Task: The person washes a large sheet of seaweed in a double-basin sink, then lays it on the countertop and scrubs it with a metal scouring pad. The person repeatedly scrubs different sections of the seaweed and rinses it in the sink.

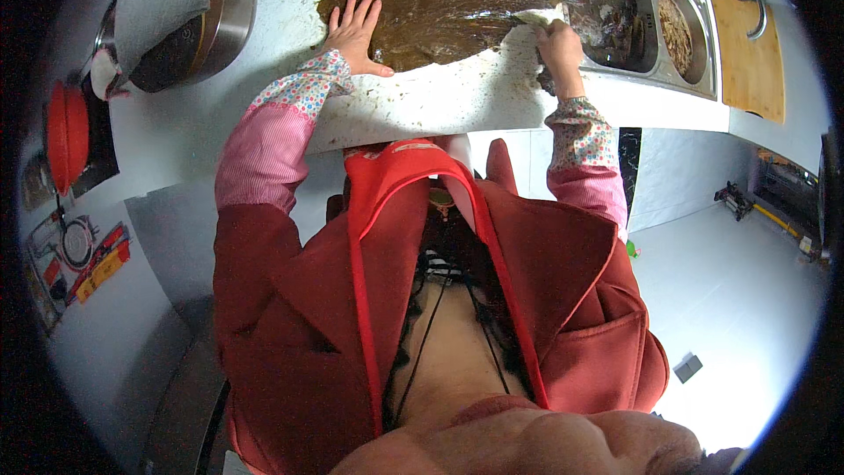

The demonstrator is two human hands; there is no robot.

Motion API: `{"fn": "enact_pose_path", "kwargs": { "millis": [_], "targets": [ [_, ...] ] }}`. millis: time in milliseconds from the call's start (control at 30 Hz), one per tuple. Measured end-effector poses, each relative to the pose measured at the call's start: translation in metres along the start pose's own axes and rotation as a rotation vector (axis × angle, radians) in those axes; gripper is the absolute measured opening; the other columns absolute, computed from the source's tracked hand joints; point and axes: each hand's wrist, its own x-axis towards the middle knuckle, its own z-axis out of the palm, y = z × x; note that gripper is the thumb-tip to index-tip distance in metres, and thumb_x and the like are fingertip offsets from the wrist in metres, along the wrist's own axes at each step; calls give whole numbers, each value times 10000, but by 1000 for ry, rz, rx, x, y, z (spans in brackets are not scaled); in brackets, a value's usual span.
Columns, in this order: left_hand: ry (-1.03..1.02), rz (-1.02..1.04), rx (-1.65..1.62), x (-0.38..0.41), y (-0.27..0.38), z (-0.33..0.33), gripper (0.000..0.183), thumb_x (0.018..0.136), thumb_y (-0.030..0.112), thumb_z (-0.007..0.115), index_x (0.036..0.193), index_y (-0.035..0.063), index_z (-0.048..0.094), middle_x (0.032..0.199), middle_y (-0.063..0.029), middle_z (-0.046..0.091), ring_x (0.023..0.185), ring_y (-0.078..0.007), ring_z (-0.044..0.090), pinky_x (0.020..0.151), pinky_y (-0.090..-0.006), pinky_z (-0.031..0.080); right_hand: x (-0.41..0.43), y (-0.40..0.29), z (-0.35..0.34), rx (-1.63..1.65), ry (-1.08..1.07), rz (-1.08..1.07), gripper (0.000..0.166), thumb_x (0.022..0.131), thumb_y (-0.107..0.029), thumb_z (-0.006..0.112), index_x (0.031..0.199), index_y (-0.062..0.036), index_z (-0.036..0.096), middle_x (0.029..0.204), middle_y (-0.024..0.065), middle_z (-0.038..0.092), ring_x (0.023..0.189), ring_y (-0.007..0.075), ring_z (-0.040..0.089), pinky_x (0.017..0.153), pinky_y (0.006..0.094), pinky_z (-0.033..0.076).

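Note:
A wide, wet, dark brown leaf-like sheet [455, 6], with a ragged edge and fine ridges, lies spread on the white countertop [422, 102]. My left hand [354, 33] rests flat on its left edge, fingers spread and thumb on the counter. At the sheet's right end, my right hand [560, 49] is curled round a small pale object [535, 17], mostly hidden by the fingers. It cannot be told whether this is a tool or a cloth. Dark wet scraps [546, 81] sit beside my right wrist. Brown crumbs dot the counter.
Right of the sheet is a steel double sink [649, 59]; more dark wet material [603, 6] lies in the near basin and pale brown pieces [674, 36] fill the smaller one. A curved faucet [758, 3] and wooden board [752, 59] stand beyond. A metal appliance [234, 13] is at left.

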Motion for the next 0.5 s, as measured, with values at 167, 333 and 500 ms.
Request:
{"fn": "enact_pose_path", "kwargs": {
  "millis": [167, 333, 500],
  "targets": [
    [47, 37, -10, 5, 0, 0, 1346, 466, 618, 783, 1461, 109, 34, 1522, -99, -21, 1399, -308, -45, 1112, -507, 44, -45, -122, 50, -57, -86, -449, 227, 790, -297, 620, 900, -99, 635, 905, 158, 626, 789, 345, 624, 682, 439, 503],
    [56, 47, 5, 6, -2, 2, 1316, 492, 649, 760, 1462, 118, 48, 1523, -102, -12, 1399, -303, -52, 1117, -499, 36, -52, -81, 54, -131, -236, -463, 207, 728, -269, 664, 854, -106, 646, 843, 148, 652, 809, 328, 628, 697, 426, 519],
    [36, 18, -19, 2, -2, 5, 1307, 506, 660, 754, 1462, 120, 45, 1523, -102, -23, 1399, -297, -68, 1121, -491, 16, -30, -36, -1, 66, -206, -467, 256, 715, -326, 688, 795, -84, 666, 797, 141, 644, 771, 327, 626, 670, 415, 501]
  ]
}}
